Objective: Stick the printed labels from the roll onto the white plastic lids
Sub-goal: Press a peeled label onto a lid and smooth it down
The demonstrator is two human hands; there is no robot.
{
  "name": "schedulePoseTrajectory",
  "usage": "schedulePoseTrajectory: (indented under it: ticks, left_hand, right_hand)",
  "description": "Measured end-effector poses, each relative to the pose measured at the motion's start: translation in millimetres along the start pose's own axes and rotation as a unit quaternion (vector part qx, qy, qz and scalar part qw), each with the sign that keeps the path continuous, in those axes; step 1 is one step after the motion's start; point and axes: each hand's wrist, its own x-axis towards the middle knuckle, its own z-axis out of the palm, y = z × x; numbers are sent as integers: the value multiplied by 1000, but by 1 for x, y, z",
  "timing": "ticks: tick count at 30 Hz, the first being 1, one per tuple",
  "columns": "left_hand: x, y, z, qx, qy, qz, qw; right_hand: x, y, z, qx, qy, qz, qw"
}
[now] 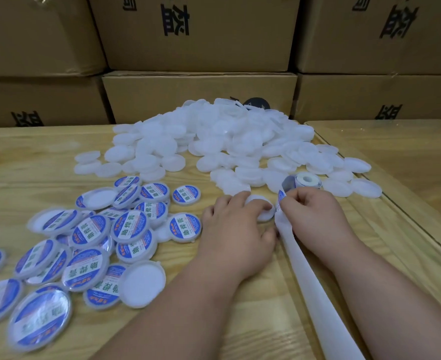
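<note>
- Where the pale wooden table (45,165) is seen from the head camera, a single round white plastic lid (262,207) is held down near its middle by the left hand (236,229), fingers curled over its near edge.
- Just beside it, a blue-and-white printed label (280,201) is pinched between thumb and fingertips of the right hand (315,216).
- A small roll of labels (304,181) is seen just behind that hand, its bare white backing strip (310,289) trailing toward the camera.
- A heap of unlabelled white lids (227,141) is piled further back, and labelled lids (89,242) are scattered at left.
- Brown cardboard boxes (196,35) are stacked behind.
</note>
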Motion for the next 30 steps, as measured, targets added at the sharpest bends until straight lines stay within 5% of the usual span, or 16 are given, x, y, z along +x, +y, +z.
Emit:
schedulePoseTrajectory:
  ticks: [7,14,30]
  left_hand:
    - [12,-2,-2,-137,47,20,989]
    - [15,-2,-8,-334,88,-46,937]
    - [13,1,-11,-377,106,-1,920]
  right_hand:
    - [2,-1,5,54,25,-32,998]
    - [1,-1,5,109,-5,-39,993]
    - [-2,-8,2,154,-71,-4,986]
